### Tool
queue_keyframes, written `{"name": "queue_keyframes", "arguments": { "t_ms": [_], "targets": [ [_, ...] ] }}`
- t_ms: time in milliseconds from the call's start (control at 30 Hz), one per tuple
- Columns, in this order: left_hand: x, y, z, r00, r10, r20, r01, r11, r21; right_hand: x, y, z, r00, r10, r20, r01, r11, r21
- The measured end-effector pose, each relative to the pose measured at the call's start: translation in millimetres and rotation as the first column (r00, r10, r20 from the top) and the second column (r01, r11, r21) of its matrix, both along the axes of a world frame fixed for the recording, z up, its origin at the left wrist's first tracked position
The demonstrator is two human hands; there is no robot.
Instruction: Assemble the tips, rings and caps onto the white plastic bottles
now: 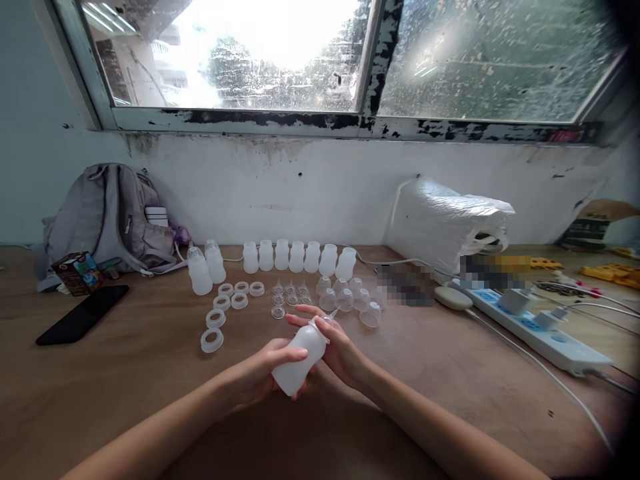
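Observation:
A translucent white baby bottle (299,363) is held tilted in front of me, its top pointing up and to the right. My left hand (280,367) wraps round the bottle's body. At the neck, my right hand (340,347) grips the collar ring (320,328), from which a clear nipple (332,316) sticks out. Just beyond my hands stand several loose nipples (278,311), with several clear dome caps (370,315) to their right. Several white collar rings (212,340) lie to the left. Several open bottles (297,257) stand in a row behind, and two capped bottles (200,272) stand left of them.
A grey backpack (107,217), a small box (77,272) and a black phone (83,315) are on the left. At right are a white plastic bag (440,217), a power strip (540,330) with plugs, and a white cable (545,377). A wall with a window (240,120) rises behind.

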State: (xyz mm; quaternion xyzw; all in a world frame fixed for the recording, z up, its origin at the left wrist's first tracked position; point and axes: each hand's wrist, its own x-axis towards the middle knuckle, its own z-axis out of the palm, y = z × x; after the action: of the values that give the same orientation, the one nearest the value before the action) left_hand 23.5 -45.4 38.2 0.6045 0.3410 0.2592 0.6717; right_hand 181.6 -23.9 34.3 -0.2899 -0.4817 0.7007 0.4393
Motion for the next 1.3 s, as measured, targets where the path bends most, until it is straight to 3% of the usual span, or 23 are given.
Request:
{"name": "queue_keyframes", "arguments": {
  "t_ms": [67, 100, 200, 333, 467, 567, 667, 700, 767, 833, 900, 1000, 1067, 1167, 1233, 1300],
  "targets": [
    [2.4, 0.0, -4.1, 0.992, 0.093, -0.082, -0.075, 0.978, 0.196, -1.7, 1.1, -1.2, 0.998, -0.07, 0.001, 0.07, 0.997, 0.044],
    [4.0, 0.1, -6.8, 0.982, 0.142, -0.125, -0.094, 0.941, 0.325, -2.7, 1.9, -2.4, 0.994, -0.113, 0.007, 0.113, 0.991, 0.077],
    [8.2, 0.9, -15.3, 0.938, 0.277, -0.207, -0.088, 0.771, 0.63, -5.1, 4.1, -6.5, 0.977, -0.208, 0.052, 0.198, 0.968, 0.156],
    [7.9, 5.8, -25.4, 0.866, 0.419, -0.274, -0.045, 0.61, 0.791, -6.1, 7.8, -9.8, 0.969, -0.227, 0.101, 0.202, 0.957, 0.206],
    [-2.7, 19.8, -32.1, 0.79, 0.548, -0.276, 0.018, 0.429, 0.903, 6.5, 21.0, -8.2, 0.908, -0.29, 0.301, 0.169, 0.914, 0.368],
    [-13.6, 29.3, -35.6, 0.754, 0.602, -0.263, 0.044, 0.354, 0.934, 37.5, 37.5, -1.7, 0.759, -0.494, 0.424, 0.191, 0.792, 0.58],
    [-20.5, 32.4, -37.5, 0.752, 0.614, -0.24, 0.051, 0.309, 0.95, 83.5, 52.5, 5.7, 0.417, -0.731, 0.54, 0.128, 0.636, 0.761],
    [-21.4, 32.3, -37.5, 0.757, 0.61, -0.234, 0.058, 0.294, 0.954, 98.8, 56.3, 6.7, 0.299, -0.754, 0.585, 0.069, 0.628, 0.775],
    [-21.7, 31.1, -36.7, 0.765, 0.6, -0.235, 0.079, 0.274, 0.958, 124.8, 62.0, 5.3, 0.125, -0.722, 0.68, 0.012, 0.687, 0.727],
    [-21.1, 29.5, -34.9, 0.765, 0.595, -0.248, 0.105, 0.264, 0.959, 141.3, 66.0, 0.4, 0.077, -0.65, 0.756, -0.026, 0.757, 0.653],
    [-20.8, 28.2, -32.9, 0.765, 0.591, -0.257, 0.122, 0.259, 0.958, 146.8, 68.5, -4.3, 0.092, -0.589, 0.803, -0.082, 0.799, 0.596],
    [-22.0, 27.4, -30.3, 0.77, 0.59, -0.243, 0.121, 0.238, 0.964, 136.6, 67.9, -2.3, 0.167, -0.557, 0.814, -0.104, 0.811, 0.576],
    [-23.9, 27.8, -29.1, 0.771, 0.592, -0.234, 0.118, 0.227, 0.967, 120.3, 63.9, 5.9, 0.315, -0.53, 0.788, -0.018, 0.826, 0.563],
    [-27.6, 29.7, -27.7, 0.762, 0.6, -0.243, 0.125, 0.232, 0.965, 90.1, 55.4, 18.5, 0.646, -0.402, 0.649, 0.103, 0.888, 0.448],
    [-30.0, 31.1, -26.9, 0.753, 0.606, -0.257, 0.131, 0.245, 0.961, 71.4, 51.4, 19.8, 0.765, -0.338, 0.549, 0.107, 0.907, 0.408],
    [-31.8, 32.3, -26.5, 0.743, 0.614, -0.267, 0.134, 0.254, 0.958, 56.5, 49.8, 13.3, 0.828, -0.276, 0.488, 0.079, 0.919, 0.386]
  ]
}}
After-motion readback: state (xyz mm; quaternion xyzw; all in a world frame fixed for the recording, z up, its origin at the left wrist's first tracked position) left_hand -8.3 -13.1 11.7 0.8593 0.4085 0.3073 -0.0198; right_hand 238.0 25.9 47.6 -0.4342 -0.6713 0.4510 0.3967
